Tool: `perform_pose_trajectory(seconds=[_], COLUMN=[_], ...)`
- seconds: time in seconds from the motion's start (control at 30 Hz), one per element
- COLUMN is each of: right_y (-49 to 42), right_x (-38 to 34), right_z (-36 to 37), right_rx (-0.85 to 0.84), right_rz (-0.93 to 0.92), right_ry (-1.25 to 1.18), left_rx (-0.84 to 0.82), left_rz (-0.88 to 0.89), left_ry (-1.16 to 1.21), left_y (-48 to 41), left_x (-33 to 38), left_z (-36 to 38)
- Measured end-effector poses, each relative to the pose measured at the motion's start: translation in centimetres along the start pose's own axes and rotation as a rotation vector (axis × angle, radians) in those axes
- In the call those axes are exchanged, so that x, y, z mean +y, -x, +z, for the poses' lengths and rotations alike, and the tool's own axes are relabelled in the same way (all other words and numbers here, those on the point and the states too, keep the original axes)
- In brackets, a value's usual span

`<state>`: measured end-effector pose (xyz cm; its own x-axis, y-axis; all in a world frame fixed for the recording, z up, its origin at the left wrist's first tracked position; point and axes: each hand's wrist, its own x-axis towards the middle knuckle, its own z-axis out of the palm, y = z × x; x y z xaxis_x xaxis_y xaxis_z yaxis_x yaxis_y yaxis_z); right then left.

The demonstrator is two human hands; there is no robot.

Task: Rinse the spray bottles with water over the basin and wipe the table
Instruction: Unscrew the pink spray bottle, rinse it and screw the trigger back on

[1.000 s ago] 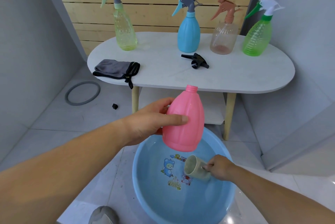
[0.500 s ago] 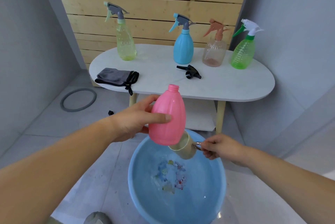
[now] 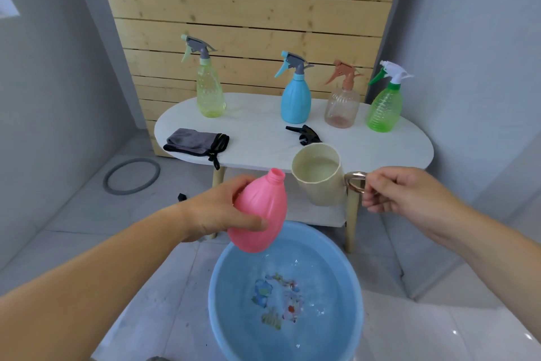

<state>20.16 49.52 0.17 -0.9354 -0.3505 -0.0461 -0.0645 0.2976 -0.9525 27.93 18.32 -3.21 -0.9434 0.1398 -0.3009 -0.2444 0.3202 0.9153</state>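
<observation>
In a grey-walled corner backed by a panel of pale pine slats (image 3: 248, 9), we look down on a white oval table (image 3: 257, 132) with light wooden legs and a low shelf beneath. It stands on a floor of large, pale grey tiles (image 3: 73, 214). A grey ring (image 3: 131, 175) and a small black piece (image 3: 182, 196) lie on the tiles to the left.

Along the table's far edge we count four upright plastic spray bottles, well apart:
- a dimpled yellow-green bottle (image 3: 210, 94)
- a ribbed, opaque blue bottle (image 3: 295, 103)
- a clear peach-tinted bottle (image 3: 342, 106)
- a ridged green bottle (image 3: 384, 109) with a white trigger

A loose black spray head (image 3: 304, 134) lies on the tabletop in front of the blue bottle. A folded grey cloth (image 3: 196, 142) with black trim sits near the left end.

In the foreground the left hand (image 3: 216, 214) grips the pink bottle (image 3: 260, 214), thumb across its front and fingers behind. The bottle is smooth, bulbous and faintly fluted, and its threaded neck is uncapped. It is tilted neck-up toward the right, above the far rim of the basin (image 3: 222, 316).

The right hand (image 3: 404, 194) pinches the metallic ring handle of a faceted beige cup (image 3: 319, 176). The cup is held just beside the bottle's neck without touching it. Its mouth tips toward us, and we see water inside.

The round blue plastic basin sits on the floor below. It holds rippled water over a blurred cartoon print on its bottom.
</observation>
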Motion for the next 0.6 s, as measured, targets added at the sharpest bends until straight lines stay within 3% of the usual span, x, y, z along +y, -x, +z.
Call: perform_pose_trajectory(seconds=[0.6], right_y=[1.3], right_x=[-3.1], right_z=[1.4], right_rx=[0.120], right_rz=[-0.224], right_ry=[0.213], left_rx=[-0.039], left_rz=[-0.045], left_ry=[-0.049], left_y=[-0.7], left_x=[-0.8], left_z=[1.7])
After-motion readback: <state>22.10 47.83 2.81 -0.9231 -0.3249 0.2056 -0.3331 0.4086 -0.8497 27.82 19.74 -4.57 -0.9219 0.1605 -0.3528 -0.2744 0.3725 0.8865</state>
